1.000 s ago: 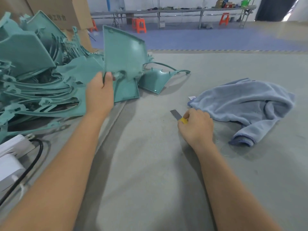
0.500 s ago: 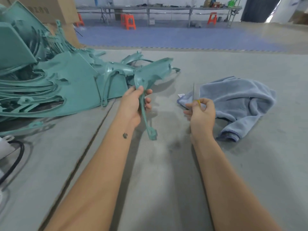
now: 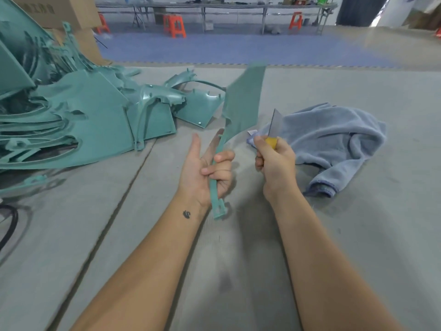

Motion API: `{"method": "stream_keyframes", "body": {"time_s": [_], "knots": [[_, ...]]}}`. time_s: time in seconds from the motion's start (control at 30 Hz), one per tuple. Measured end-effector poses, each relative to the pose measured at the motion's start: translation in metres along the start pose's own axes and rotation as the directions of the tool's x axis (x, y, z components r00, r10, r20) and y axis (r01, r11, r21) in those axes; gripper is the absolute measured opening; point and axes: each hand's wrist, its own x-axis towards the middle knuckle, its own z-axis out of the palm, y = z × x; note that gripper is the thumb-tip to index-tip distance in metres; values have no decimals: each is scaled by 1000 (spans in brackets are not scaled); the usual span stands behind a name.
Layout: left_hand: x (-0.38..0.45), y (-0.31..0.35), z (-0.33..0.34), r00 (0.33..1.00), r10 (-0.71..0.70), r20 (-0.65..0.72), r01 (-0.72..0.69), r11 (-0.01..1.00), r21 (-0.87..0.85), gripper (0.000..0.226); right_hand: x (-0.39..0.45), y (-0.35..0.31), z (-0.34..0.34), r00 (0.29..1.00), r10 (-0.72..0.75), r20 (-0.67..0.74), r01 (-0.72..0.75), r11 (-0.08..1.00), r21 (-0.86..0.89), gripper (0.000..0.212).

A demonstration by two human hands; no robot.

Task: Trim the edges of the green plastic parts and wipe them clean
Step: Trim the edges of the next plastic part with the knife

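My left hand (image 3: 207, 170) grips the narrow stem of a green plastic part (image 3: 242, 102), palm up, with the thumb and forefinger stretched out. The part stands upright, its broad flat panel raised above the table. My right hand (image 3: 274, 161) grips a yellow-handled blade (image 3: 274, 125), tip pointing up, just right of the part's panel. A crumpled blue-grey cloth (image 3: 334, 139) lies on the table behind my right hand.
A big heap of green plastic parts (image 3: 71, 115) covers the left of the grey table (image 3: 238, 271). A black cable (image 3: 9, 223) shows at the left edge. Cardboard boxes (image 3: 71, 13) stand behind the heap. Orange stools (image 3: 175, 26) and benches are far off.
My left hand has pulled the green part off the heap toward me and turned it upright. My right hand lifted the blade from the table and brought it beside the part.
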Motion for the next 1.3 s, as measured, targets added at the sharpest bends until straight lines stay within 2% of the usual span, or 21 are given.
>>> {"method": "stream_keyframes", "body": {"time_s": [0.1, 0.2, 0.27, 0.33, 0.37, 0.43, 0.5, 0.57, 0.63, 0.77, 0.83, 0.93, 1.07, 1.2, 1.23, 1.3], "knots": [[-2, 1, 3, 996, -44, 74, 40, 998, 53, 32, -2, 0, 2, 1000, 11, 27, -11, 999, -31, 10], [0, -3, 0, 991, -131, 33, 129, 990, 61, 32, -3, 0, 2, 999, 42, -5, -42, 998, 40, 13], [-1, -4, 0, 982, -188, 32, 186, 982, 43, 12, -3, -2, 1, 997, 51, -63, -44, 992, 119, 26], [-4, -4, 6, 979, -178, -96, 197, 948, 251, 15, -1, -4, -3, 997, 17, -79, -7, 993, 117, 33], [-3, -4, 6, 978, -116, -172, 178, 894, 410, 12, -1, -5, -5, 998, -3, -68, 8, 997, 77, 30], [-3, -6, 6, 971, 11, -237, 162, 702, 694, 16, 1, -5, -7, 999, -22, -25, 21, 1000, -2, 19], [-1, -10, 7, 968, 31, -250, 191, 555, 809, 19, 0, -3, -6, 998, -26, 51, 30, 997, -75, 10], [1, -12, 10, 960, 50, -276, 212, 516, 830, 19, -2, -1, -4, 992, -29, 123, 49, 987, -155, 10], [3, -13, 11, 951, 96, -294, 198, 542, 817, 19, -3, 0, -3, 990, -63, 124, 83, 983, -161, 16], [4, 0, 6, 927, 123, -355, 186, 670, 719, 22, 3, -1, -9, 991, -110, -79, 107, 993, -44, 18], [-2, 10, 5, 936, 71, -344, 219, 647, 731, 27, 7, -2, -13, 981, -75, -181, 67, 996, -52, 23], [-10, 18, 6, 949, -22, -313, 251, 652, 715, 35, 10, -1, -17, 973, -16, -228, -9, 994, -109, 32], [-9, 12, 7, 954, 52, -294, 186, 668, 720, 28, 7, -3, -14, 993, 3, -120, -22, 988, -154, 17], [-7, 6, 9, 959, 128, -254, 138, 569, 810, 27, 4, -11, -4, 972, 233, 39, -234, 971, 39, 43], [-8, 5, 10, 957, 144, -251, 134, 548, 826, 27, 3, -12, -2, 969, 235, 77, -238, 971, 30, 42], [-7, 2, 13, 952, 161, -259, 140, 524, 840, 28, 0, -10, -2, 983, 126, 136, -117, 991, -69, 28]]}}
